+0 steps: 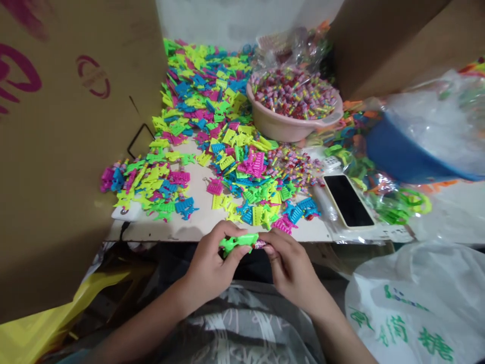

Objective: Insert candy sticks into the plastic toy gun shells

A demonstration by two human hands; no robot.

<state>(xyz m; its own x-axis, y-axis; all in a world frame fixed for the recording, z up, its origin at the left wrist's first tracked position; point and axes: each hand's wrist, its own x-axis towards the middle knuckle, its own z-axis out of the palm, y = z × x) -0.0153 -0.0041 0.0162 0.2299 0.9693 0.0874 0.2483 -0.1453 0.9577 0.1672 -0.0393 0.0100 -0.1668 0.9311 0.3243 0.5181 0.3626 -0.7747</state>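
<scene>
My left hand [214, 258] is closed on a bright green plastic toy piece [242, 241], held just beyond the table's front edge. My right hand [290, 263] pinches a small wrapped candy [259, 244] with a pink, patterned wrapper. The candy touches the right end of the green piece; whether it sits inside cannot be made out. Behind my hands lies a pile of yellow, green, blue and pink plastic pieces [257, 192]. Beside that pile are loose wrapped candies [291, 164].
A pink basin [282, 129] full of wrapped candies stands at the back. A phone [348, 201] lies on the right, near a blue basin [409, 156]. A cardboard box [83, 151] walls the left side. A white plastic bag [417, 298] stands at lower right.
</scene>
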